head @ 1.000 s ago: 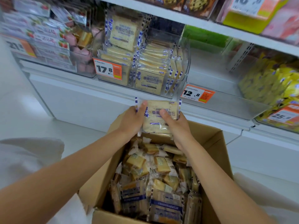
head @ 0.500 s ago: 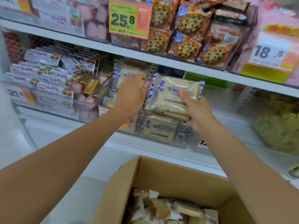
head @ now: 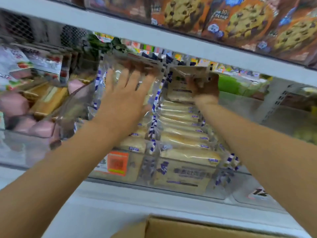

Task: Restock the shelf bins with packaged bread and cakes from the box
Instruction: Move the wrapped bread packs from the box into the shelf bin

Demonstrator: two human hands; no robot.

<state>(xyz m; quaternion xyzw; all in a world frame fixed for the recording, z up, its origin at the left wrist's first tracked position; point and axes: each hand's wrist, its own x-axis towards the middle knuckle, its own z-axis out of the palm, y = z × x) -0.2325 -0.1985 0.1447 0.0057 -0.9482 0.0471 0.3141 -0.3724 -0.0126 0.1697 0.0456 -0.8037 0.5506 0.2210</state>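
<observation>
A clear shelf bin (head: 181, 189) holds two rows of pale bread packs with blue-and-white striped edges. My right hand (head: 204, 86) grips one bread pack (head: 180, 86) at the back of the right row, above the stacked packs (head: 183, 134). My left hand (head: 123, 97) lies flat with fingers spread against an upright bread pack (head: 106, 74) in the left row, pressing it back. Only the rim of the cardboard box (head: 171, 227) shows at the bottom edge. The picture is blurred.
Pink and yellow cake packs (head: 34, 109) fill the bin to the left. A clear bin (head: 283, 114) stands to the right. The shelf board (head: 154, 38) above carries cookie bags (head: 240, 21) and hangs low over my hands. An orange price tag (head: 116, 164) fronts the bin.
Both hands have gone deeper into the bin. The right hand carried its bread pack to the back of the right row; the left hand flattened against the left row. The view tilted up.
</observation>
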